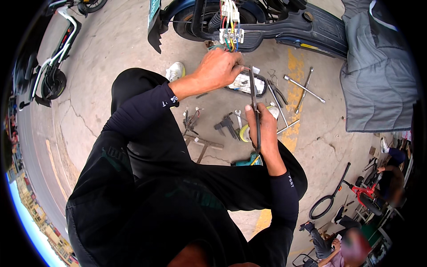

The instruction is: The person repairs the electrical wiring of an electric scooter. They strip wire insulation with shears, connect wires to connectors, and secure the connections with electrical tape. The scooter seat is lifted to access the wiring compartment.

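Observation:
My left hand point(214, 70) is closed, thumb and fingers pinched together, just below a white terminal block point(231, 35). Coloured wires point(230, 43) run down from the block to behind this hand. A thin wire end seems to show at its fingertips, though most of it is hidden. In my right hand point(267, 128) is a long, slim, dark metal tool point(253, 89) with two tapering halves, perhaps scissors or long-nose pliers. Its tips point away from me, close to the left fingertips. Whether they touch the wire I cannot tell.
A scooter point(289, 30) stands ahead, a grey quilted cover point(380, 84) over its right end. On the floor lie a cross wrench point(304, 89), a caliper-like tool point(227, 126), a spanner point(239, 118) and a tape roll point(244, 133). A person point(338, 244) sits at lower right.

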`<state>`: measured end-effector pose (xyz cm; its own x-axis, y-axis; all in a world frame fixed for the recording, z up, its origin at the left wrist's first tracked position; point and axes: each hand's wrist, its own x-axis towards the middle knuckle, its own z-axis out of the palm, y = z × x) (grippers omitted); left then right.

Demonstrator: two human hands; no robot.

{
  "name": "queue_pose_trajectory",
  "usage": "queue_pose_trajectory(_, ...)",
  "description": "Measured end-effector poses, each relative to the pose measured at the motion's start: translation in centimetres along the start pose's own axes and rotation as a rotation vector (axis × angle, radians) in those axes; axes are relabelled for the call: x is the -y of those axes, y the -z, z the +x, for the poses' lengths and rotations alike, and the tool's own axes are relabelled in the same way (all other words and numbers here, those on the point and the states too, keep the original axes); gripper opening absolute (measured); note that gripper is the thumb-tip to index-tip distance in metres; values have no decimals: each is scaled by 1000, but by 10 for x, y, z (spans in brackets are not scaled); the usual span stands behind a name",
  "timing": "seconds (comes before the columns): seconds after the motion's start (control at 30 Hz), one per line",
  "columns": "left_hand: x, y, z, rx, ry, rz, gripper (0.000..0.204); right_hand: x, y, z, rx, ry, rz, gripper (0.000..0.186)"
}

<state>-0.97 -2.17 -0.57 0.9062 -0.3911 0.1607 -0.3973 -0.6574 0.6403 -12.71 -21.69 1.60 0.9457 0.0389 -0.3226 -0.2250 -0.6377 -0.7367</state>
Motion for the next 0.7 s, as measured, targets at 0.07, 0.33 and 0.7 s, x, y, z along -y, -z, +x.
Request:
queue_pose_trajectory(0.07,1,-2,0,6,-21,17,20,0,1,2,-6,-10,-29,40)
queue_pose_trajectory(0.33,2,-4,1,10,-61,-53,17,-10,-8,6,-91,27,-153,39)
queue_pose_trajectory(0.7,7,0,4,49,107,-300,17,-31,25,16,-323,-69,258,36)
